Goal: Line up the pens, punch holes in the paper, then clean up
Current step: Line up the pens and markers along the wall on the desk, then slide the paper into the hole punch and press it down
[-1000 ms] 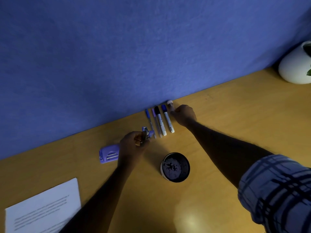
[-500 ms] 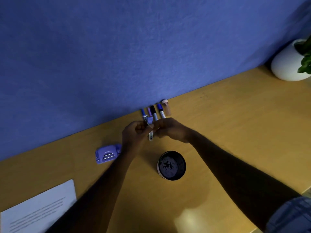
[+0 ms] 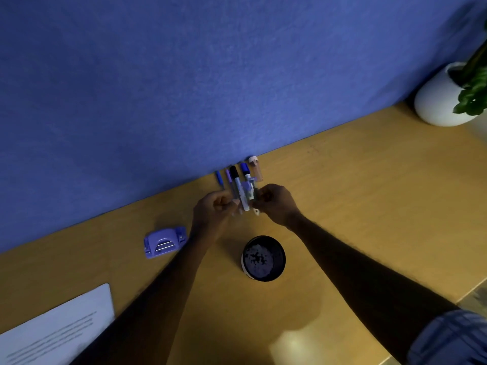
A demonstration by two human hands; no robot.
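Observation:
Several pens (image 3: 234, 173) lie side by side against the blue wall, with a short pale-capped tube (image 3: 255, 164) at their right end. Just in front of them, above the desk, my left hand (image 3: 213, 206) and my right hand (image 3: 276, 204) pinch a small purple and metal tool (image 3: 248, 189) between them, one from each side. The tool covers the near ends of the middle pens. A purple hole punch (image 3: 163, 242) lies on the desk to the left. A printed sheet of paper (image 3: 58, 325) sits at the near left corner.
A round black cup (image 3: 263, 258) with pale paper bits inside stands on the wooden desk (image 3: 355, 206) just in front of my hands. A white pot with a green plant (image 3: 442, 101) stands at the far right. The blue wall (image 3: 210, 75) closes off the back.
My right hand left the tube at the end of the row and came to the left hand. The left hand lifted the small tool toward the pens; now both hands hold it.

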